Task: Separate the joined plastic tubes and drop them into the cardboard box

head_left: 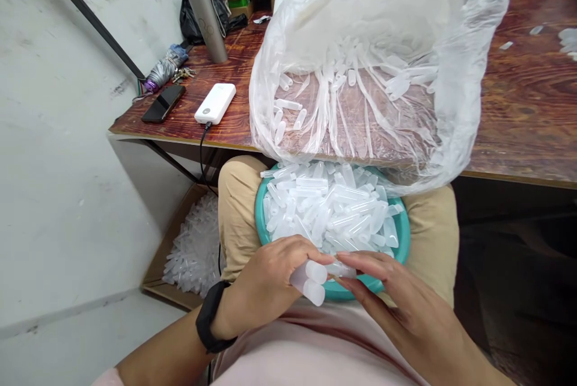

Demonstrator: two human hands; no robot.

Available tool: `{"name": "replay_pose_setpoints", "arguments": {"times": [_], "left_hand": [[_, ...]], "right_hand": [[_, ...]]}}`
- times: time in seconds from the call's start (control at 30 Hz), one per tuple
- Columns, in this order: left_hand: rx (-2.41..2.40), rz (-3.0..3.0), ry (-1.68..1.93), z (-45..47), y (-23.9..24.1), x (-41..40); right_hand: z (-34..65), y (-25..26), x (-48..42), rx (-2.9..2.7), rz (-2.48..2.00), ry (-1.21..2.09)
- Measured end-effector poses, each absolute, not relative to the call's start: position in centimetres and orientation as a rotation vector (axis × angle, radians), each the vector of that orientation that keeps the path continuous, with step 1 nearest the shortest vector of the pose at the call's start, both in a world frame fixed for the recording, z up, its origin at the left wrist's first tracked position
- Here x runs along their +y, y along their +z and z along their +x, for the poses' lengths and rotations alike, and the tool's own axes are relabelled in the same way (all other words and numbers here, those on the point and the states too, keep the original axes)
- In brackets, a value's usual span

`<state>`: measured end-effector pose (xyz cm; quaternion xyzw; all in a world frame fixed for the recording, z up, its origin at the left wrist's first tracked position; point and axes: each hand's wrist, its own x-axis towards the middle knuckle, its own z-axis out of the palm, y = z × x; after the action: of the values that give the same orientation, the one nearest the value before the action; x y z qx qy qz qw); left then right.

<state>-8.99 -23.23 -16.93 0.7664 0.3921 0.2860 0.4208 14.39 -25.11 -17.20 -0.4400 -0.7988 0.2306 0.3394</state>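
Note:
A teal bowl (402,235) rests on my lap, heaped with several clear plastic tubes (331,205). My left hand (265,284), with a black band on its wrist, is closed round two tubes (311,281) just in front of the bowl's near rim. My right hand (387,296) is beside them with its fingers stretched out, the fingertips touching a tube (342,267) at the rim. A large clear plastic bag (455,97) lies on the wooden table (518,115) above the bowl, with more tubes inside it.
A cardboard box (155,266) of tubes stands on the floor at my left. On the table's left end lie a black phone (163,103), a white power bank (215,103), keys, a folded umbrella (164,68) and a metal bottle (204,7).

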Motion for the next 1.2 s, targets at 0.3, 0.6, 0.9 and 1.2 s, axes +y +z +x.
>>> {"name": "replay_pose_setpoints", "arguments": {"times": [0.3, 0.6, 0.9, 1.2], "left_hand": [[0.996, 1.899, 0.790, -8.7, -17.6, -23.9], [0.953, 1.876, 0.800, -8.5, -17.3, -23.9], [0.793, 2.136, 0.969, -8.9, -17.6, -23.5], [0.961, 1.828, 0.997, -9.6, -17.3, -24.7]], "right_hand": [[14.9, -18.0, -25.7, -2.152, -1.226, 0.650], [15.2, -17.0, -24.9, -2.204, -1.215, 0.565], [14.0, -17.3, -25.6, -2.091, -1.125, 0.825], [13.2, -17.3, -25.4, -1.647, -1.162, 1.775]]}}
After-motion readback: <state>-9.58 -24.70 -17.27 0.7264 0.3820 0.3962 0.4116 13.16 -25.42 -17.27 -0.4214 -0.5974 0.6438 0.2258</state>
